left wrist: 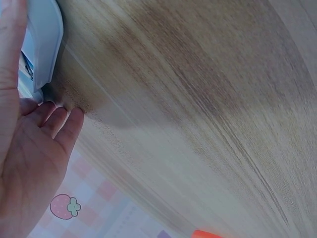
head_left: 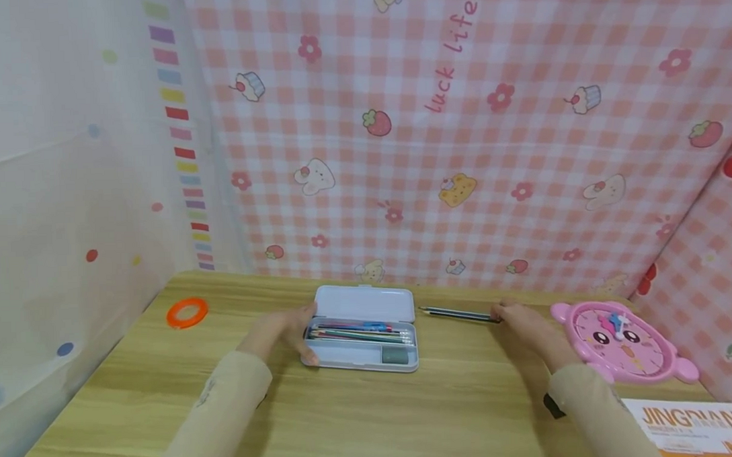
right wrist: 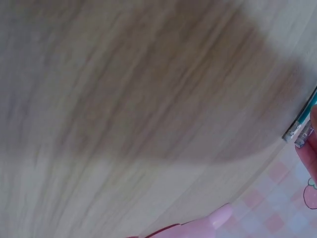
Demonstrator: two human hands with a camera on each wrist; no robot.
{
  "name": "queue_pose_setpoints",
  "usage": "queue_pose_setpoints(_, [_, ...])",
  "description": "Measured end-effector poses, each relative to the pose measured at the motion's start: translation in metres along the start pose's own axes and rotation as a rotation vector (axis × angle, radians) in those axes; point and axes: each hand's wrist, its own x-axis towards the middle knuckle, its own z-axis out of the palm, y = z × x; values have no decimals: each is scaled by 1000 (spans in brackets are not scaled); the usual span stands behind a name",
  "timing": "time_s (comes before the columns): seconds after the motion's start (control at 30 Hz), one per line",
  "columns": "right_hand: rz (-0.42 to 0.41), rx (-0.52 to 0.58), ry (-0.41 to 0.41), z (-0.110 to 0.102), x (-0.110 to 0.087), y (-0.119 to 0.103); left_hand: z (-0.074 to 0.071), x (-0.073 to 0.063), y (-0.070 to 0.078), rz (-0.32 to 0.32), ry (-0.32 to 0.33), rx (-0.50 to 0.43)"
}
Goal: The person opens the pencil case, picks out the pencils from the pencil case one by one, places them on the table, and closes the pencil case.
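Note:
A white pencil case point(head_left: 360, 370) lies open on the table, its lid tipped back, with several pencils point(head_left: 357, 332) and a grey-green eraser point(head_left: 395, 354) inside. My left hand point(head_left: 286, 329) grips the case at its left end, thumb at the front corner and fingers behind. In the left wrist view, the fingers point(left wrist: 62, 124) touch the table beside the case's pale edge point(left wrist: 47, 44). To the right of the case, my right hand point(head_left: 523, 325) pinches two dark striped pencils point(head_left: 460, 314) at their right ends. Their blunt ends point(right wrist: 296, 131) show in the right wrist view.
An orange ring point(head_left: 187, 313) lies at the far left of the wooden table point(head_left: 373, 423). A pink toy clock point(head_left: 624, 344) lies beyond my right forearm, with a white and orange printed sheet point(head_left: 699, 422) in front of it. A checked cloth point(head_left: 400, 153) hangs behind.

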Motion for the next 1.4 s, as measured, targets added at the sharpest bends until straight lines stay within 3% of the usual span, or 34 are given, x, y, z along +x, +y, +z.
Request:
queue_pose_setpoints(0.17, [-69,-62,24,2,-1,0,0,0,1,-4,-1,0])
queue_pose_setpoints(0.3, [-208,-116,87,6,1,9,0,0,1,3,0,8])
queue_pose_setpoints(0.4, [-267,-157,123,8,1,11,1,1,0,6,-3,5])
queue_pose_setpoints(0.73, [-164,-256,76,7,3,-1,0,-1,0,-2,5,-1])
queue_pose_setpoints(1.1, [-162,-325,101,11,6,1,-1,0,-2,1,-9,-29])
queue_pose_setpoints(1.4, [-180,-269,169,14,7,-2,1,-1,0,0,7,-21])
